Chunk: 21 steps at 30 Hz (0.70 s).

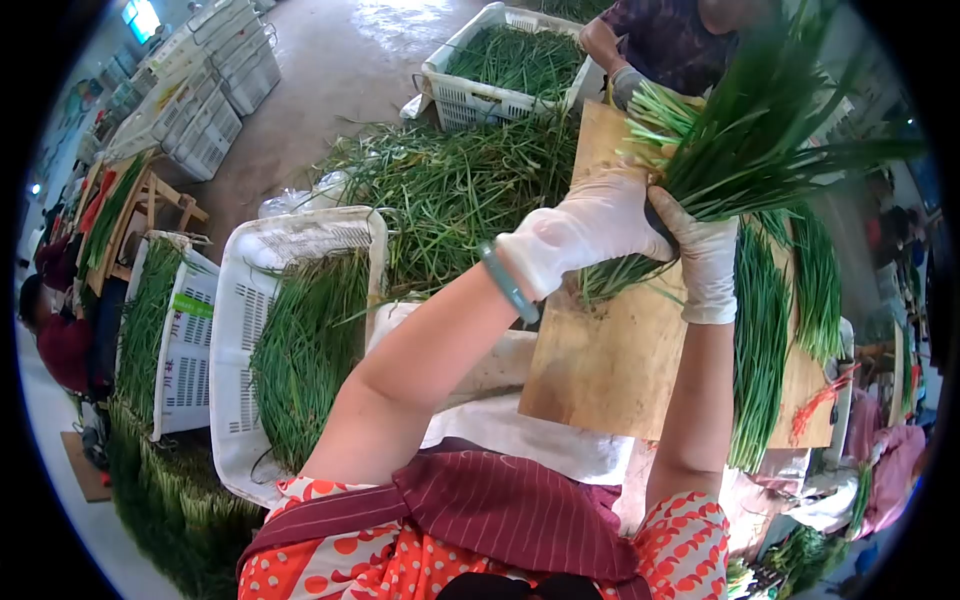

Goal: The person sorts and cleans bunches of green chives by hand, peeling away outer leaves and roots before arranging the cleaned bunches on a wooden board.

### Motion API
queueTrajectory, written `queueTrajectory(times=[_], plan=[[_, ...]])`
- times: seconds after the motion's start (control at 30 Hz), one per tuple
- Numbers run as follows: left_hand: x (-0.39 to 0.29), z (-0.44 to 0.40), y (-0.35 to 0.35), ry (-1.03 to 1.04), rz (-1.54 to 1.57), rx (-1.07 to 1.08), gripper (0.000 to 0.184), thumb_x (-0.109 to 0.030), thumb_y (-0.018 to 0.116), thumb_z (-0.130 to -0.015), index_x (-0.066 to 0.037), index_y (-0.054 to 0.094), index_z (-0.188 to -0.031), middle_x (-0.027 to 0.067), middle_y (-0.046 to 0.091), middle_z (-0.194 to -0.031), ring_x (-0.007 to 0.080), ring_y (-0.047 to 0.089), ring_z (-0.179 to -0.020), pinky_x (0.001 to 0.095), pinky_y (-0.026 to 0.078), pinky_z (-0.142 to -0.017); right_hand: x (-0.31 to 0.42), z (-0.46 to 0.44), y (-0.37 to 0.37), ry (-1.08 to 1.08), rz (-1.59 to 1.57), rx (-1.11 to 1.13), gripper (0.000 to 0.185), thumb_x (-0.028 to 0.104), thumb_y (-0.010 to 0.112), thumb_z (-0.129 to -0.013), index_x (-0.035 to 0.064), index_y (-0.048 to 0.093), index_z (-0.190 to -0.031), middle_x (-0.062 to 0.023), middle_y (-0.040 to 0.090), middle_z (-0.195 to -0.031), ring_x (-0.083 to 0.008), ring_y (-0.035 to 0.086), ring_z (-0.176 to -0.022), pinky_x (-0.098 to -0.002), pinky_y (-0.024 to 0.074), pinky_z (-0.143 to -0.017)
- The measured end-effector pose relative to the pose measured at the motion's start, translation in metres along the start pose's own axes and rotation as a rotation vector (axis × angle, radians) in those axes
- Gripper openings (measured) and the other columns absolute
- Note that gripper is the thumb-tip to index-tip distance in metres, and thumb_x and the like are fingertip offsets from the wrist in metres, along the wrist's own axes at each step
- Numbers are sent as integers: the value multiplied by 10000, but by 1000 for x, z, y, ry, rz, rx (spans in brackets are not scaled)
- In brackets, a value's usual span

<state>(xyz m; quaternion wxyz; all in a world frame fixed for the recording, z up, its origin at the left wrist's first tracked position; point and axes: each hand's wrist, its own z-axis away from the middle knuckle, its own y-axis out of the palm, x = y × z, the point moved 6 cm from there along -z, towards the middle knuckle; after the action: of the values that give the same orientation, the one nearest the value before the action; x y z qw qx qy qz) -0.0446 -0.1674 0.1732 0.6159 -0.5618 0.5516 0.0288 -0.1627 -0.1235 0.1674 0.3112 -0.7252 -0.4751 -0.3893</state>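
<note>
Red-and-white spotted sleeves (685, 545), maroon apron (510, 510) with pale pinstripes, green bangle (508, 283).

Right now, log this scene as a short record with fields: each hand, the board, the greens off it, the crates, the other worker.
left hand: white-gloved, against a bunch of chives; grip partly hidden
right hand: white-gloved, fingers curled around the same bunch
wooden board: sorted chives along its right side, red ties near the corner
loose pile: tangled greens beyond the left forearm
near crate: white plastic, greens inside
far crate: white, filled with greens
co-worker: across the board, wearing a grey glove
</note>
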Motion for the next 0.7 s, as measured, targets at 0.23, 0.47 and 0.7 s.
queueTrajectory(times=[0.23,0.47,0.7], plan=[[-39,16,-31,164,869,-609,639,-217,777,-657,-10,532,-1210,177,621,-1077,289,595,-1034,332,459,-879,-23,22,42,115,-326,-20,545,71,712,-787,-19,466,-1265,-104,568,-1201,-158,545,-1062,-282,429,-928],[-66,18,-74,258,763,-554,287,-140,717,-704,42,653,-916,102,671,-743,143,617,-701,285,490,-675,31,21,16,-42,113,160,885,62,823,-623,-27,333,-1355,-113,538,-1212,-191,554,-1050,-310,438,-936],[1,22,-55,-154,776,-523,315,-188,701,-739,4,658,-985,157,676,-846,275,656,-843,337,478,-744,-122,80,36,335,177,424,645,65,831,-661,0,495,-1208,-68,594,-1105,-182,561,-969,-309,451,-888]])
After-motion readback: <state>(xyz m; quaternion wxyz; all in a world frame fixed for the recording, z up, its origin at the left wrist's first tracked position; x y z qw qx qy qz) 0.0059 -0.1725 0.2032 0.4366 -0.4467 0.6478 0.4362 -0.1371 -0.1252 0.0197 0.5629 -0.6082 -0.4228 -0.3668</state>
